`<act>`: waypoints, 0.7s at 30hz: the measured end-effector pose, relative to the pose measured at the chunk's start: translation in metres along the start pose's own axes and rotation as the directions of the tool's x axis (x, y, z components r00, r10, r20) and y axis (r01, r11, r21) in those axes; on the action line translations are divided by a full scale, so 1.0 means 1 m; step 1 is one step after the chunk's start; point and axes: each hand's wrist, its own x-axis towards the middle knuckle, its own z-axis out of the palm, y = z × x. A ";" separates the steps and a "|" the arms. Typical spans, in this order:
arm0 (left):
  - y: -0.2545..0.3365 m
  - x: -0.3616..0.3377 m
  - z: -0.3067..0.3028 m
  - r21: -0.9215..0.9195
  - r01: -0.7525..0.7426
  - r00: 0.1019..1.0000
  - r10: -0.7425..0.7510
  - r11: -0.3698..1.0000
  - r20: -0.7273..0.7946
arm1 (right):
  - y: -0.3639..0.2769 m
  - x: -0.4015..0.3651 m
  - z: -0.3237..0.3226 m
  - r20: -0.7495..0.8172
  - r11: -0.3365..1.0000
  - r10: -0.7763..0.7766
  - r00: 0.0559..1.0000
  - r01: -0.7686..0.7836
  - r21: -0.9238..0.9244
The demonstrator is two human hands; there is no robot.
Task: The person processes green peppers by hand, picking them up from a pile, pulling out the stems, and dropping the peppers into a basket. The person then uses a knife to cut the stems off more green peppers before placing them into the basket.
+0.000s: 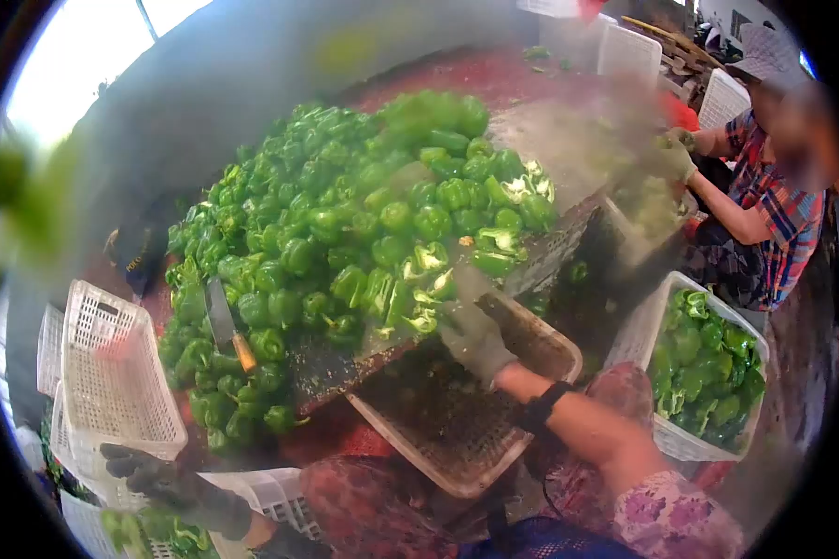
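Observation:
A large heap of green bell peppers [317,224] covers the work surface. My right hand [475,334], in a grey glove, reaches to the heap's near edge, fingers stretched toward several cut-open pepper pieces [423,321]. Haze blurs its fingertips. Below that hand, a brown-stained tray [457,480] sits in front of my lap. My left hand [172,484], in a dark grey glove, is low at the left with its fingers apart and nothing in them. It is over a white crate holding green pepper pieces [163,531]. A knife [222,317] with a wooden handle lies on the heap.
White plastic crates [121,363] stand at the left. On the right, another white crate [694,447] is full of cut green peppers [704,368]. A co-worker [764,196] in a plaid shirt sits at the far right, gloved hands over the surface. Haze dims the upper view.

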 end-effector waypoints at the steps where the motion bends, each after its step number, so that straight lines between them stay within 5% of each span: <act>1: 0.007 -0.006 -0.001 0.139 0.020 0.997 -0.009 0.990 -0.077 | -0.001 0.005 0.004 0.069 0.995 -0.065 0.995 0.070 -0.065; 4: 0.008 -0.021 -0.035 0.535 0.068 0.936 0.132 0.842 -0.326 | 0.009 0.009 0.020 0.274 0.944 -0.172 0.946 0.238 -0.229; 6: -0.016 -0.026 -0.087 0.778 0.318 0.805 0.279 0.542 -0.524 | 0.028 0.010 0.039 0.302 0.961 -0.004 0.953 0.088 -0.264; 7: -0.032 -0.028 -0.108 0.684 0.375 0.614 0.385 0.626 -0.689 | 0.031 0.011 0.046 0.319 0.961 0.075 0.945 0.017 -0.275; 8: -0.049 -0.033 -0.124 0.709 0.490 0.543 0.459 0.507 -0.703 | 0.029 0.010 0.042 0.330 0.898 -0.061 0.942 0.196 -0.394; 9: -0.065 -0.039 -0.140 0.690 0.609 0.465 0.529 0.391 -0.710 | 0.030 0.008 0.039 0.313 0.913 -0.105 0.944 0.216 -0.345; 10: -0.074 -0.041 -0.148 0.612 0.679 0.459 0.416 0.406 -0.785 | 0.031 0.006 0.036 0.293 0.926 -0.147 0.945 0.236 -0.296; 12: -0.082 -0.050 -0.161 0.587 0.800 0.483 0.444 0.127 -0.755 | 0.020 0.002 0.032 0.256 0.970 -0.104 0.961 0.155 -0.186; 13: -0.076 -0.058 -0.172 0.550 0.818 0.416 0.486 0.170 -0.769 | 0.005 0.003 0.024 0.211 0.975 -0.166 0.963 0.193 -0.113; 15: -0.057 -0.074 -0.194 0.588 0.798 0.586 0.394 -0.131 -0.708 | -0.022 0.001 0.007 0.115 0.963 -0.269 0.956 0.268 0.028; 17: -0.079 -0.060 -0.189 0.543 0.840 0.498 0.388 0.007 -0.776 | -0.033 -0.008 0.004 0.185 0.942 -0.336 0.923 0.331 0.058; 18: -0.067 -0.070 -0.199 0.558 0.793 0.609 0.297 -0.245 -0.736 | -0.041 -0.012 0.000 0.230 0.924 -0.380 0.896 0.375 0.070; 21: -0.071 -0.076 -0.206 0.610 0.746 0.664 0.233 -0.267 -0.710 | -0.057 -0.023 -0.012 0.339 0.934 -0.352 0.873 0.304 0.187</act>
